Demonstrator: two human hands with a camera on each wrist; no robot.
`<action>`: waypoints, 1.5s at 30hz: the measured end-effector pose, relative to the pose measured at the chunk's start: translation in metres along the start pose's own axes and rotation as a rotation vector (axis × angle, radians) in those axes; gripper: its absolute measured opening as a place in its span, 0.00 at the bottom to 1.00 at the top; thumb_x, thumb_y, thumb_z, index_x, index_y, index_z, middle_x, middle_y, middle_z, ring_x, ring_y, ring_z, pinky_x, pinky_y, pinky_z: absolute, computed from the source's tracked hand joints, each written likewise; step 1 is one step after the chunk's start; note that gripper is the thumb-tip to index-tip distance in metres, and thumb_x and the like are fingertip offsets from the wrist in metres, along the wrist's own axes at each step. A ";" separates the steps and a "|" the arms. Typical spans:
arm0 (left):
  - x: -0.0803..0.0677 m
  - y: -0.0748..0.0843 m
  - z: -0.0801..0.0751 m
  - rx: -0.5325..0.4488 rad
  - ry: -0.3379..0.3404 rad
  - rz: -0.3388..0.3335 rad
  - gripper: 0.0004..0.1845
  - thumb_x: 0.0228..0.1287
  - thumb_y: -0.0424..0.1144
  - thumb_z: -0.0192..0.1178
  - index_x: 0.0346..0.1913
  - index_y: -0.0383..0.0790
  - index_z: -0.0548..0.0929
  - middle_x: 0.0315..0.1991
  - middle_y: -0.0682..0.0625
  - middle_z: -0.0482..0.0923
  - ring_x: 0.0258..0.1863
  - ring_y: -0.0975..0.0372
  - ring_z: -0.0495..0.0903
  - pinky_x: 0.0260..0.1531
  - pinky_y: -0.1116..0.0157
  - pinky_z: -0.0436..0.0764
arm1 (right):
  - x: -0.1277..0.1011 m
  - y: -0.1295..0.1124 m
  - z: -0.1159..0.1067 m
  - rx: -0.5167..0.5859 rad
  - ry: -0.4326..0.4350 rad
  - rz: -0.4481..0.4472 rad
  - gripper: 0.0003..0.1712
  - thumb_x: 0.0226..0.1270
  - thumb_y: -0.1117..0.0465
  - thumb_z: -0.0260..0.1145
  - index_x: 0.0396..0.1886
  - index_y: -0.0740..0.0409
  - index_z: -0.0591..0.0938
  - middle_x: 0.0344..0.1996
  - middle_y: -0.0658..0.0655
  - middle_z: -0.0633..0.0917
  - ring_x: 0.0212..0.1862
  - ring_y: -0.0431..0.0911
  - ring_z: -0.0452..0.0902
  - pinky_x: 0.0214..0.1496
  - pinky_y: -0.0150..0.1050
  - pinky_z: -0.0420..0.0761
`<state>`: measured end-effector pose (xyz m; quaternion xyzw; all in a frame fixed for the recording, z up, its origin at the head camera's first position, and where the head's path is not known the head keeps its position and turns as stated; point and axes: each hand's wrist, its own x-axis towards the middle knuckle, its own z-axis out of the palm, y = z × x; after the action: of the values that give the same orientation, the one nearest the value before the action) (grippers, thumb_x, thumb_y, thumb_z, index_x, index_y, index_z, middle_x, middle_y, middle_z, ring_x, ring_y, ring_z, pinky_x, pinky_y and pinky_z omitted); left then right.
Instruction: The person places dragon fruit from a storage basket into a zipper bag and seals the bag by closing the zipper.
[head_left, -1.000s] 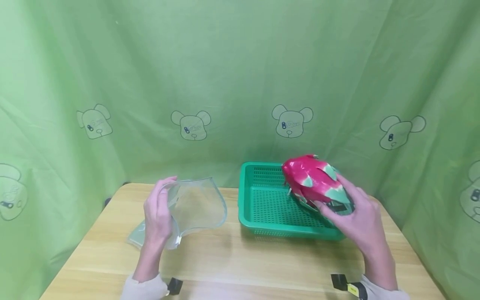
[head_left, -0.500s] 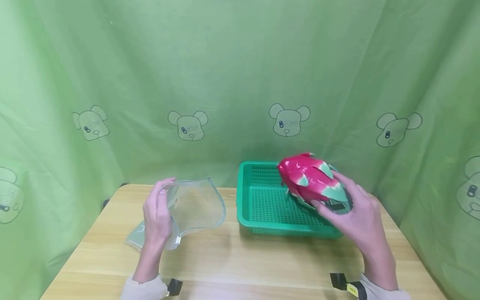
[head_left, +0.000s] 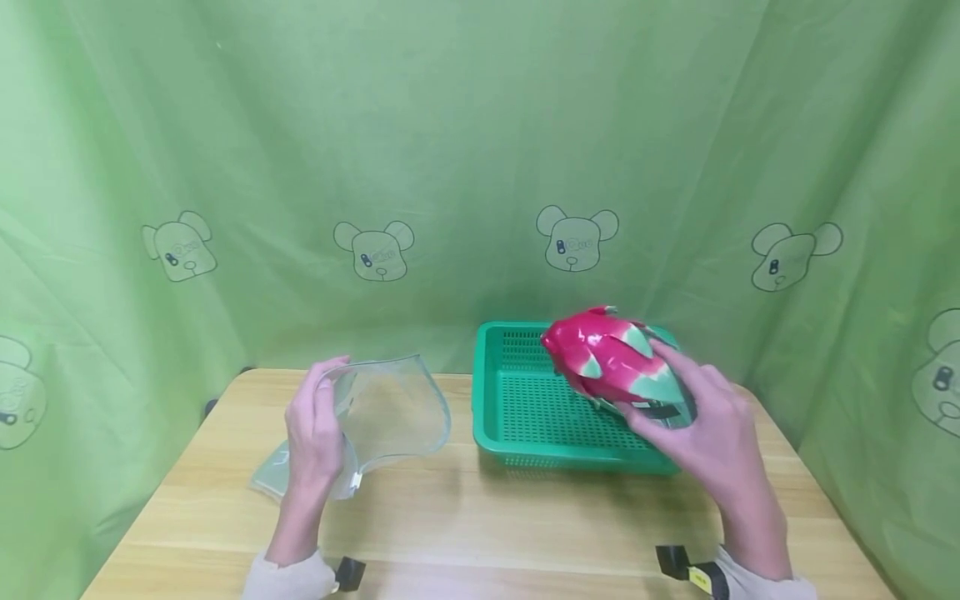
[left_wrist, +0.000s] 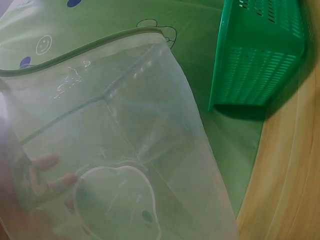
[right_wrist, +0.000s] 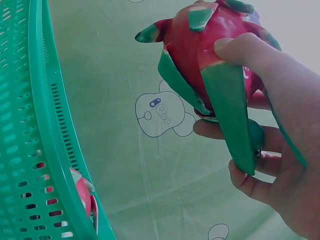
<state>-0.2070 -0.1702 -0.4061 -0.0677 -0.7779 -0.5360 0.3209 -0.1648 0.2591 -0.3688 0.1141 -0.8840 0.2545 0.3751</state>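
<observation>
Head view: dragon fruit (head_left: 611,361) lifted above green basket (head_left: 525,400), far right on table (head_left: 480,517).
Right hand (head_left: 701,437) curled around fruit; left hand (head_left: 315,433) gripping clear zip bag (head_left: 390,408), mouth held open, near left.

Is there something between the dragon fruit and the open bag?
Nothing visible. The right hand holds the dragon fruit above the basket; the left hand holds the bag open, with only bare table between.

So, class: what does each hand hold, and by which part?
The right hand grips the dragon fruit round its near end, above the green basket. The left hand holds the clear zip pouch by its open rim.
</observation>
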 end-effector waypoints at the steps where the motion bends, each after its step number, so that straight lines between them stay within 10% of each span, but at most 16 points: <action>1: 0.000 0.000 0.000 -0.001 0.000 0.003 0.22 0.81 0.37 0.36 0.57 0.35 0.82 0.58 0.42 0.83 0.63 0.52 0.77 0.66 0.47 0.70 | 0.000 0.000 0.001 -0.004 -0.004 -0.007 0.54 0.35 0.58 0.88 0.70 0.48 0.79 0.36 0.63 0.82 0.36 0.52 0.75 0.28 0.41 0.77; 45: 0.000 -0.001 0.005 -0.001 -0.017 -0.003 0.22 0.80 0.35 0.37 0.58 0.32 0.81 0.57 0.42 0.83 0.61 0.52 0.78 0.65 0.50 0.70 | 0.001 -0.018 0.021 -0.006 -0.046 -0.114 0.54 0.36 0.56 0.89 0.70 0.46 0.78 0.37 0.56 0.80 0.40 0.43 0.73 0.31 0.48 0.84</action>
<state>-0.2093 -0.1666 -0.4085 -0.0711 -0.7803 -0.5364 0.3137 -0.1712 0.2328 -0.3733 0.1688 -0.8852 0.2276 0.3689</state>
